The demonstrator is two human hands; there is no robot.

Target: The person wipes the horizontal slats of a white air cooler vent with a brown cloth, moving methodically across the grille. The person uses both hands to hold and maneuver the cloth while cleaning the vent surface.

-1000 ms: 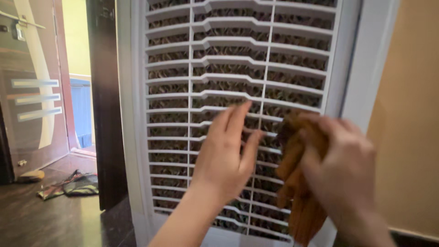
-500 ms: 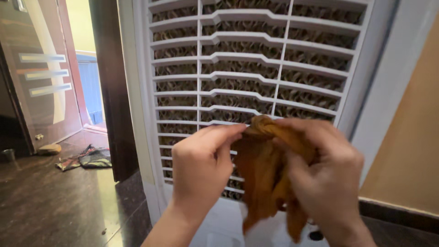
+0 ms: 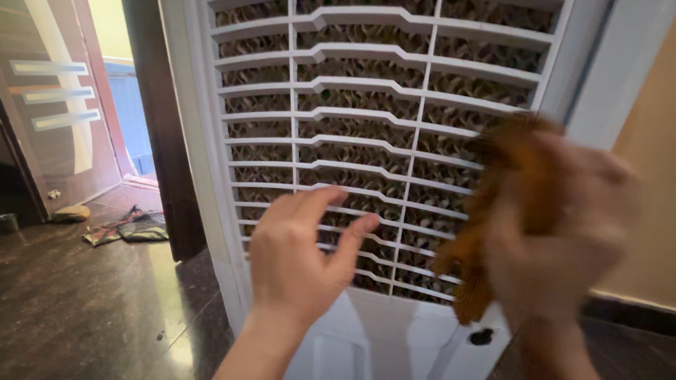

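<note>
A white air cooler (image 3: 197,141) stands in front of me, its slatted grille (image 3: 366,112) showing brown honeycomb padding behind. My right hand (image 3: 563,225), blurred by motion, grips a crumpled orange-brown cloth (image 3: 493,211) against the right side of the grille. My left hand (image 3: 296,260) hovers just in front of the lower slats with fingers spread and nothing in it.
A dark wooden door frame (image 3: 158,127) stands left of the cooler, and a patterned door (image 3: 56,105) beyond it. A rag (image 3: 127,229) and a small object lie on the dark glossy floor (image 3: 84,309). A tan wall (image 3: 648,211) is at right.
Both hands held the cloth bunched together half a second ago. My left hand has let go and opened, while my right hand has swung the cloth up and to the right.
</note>
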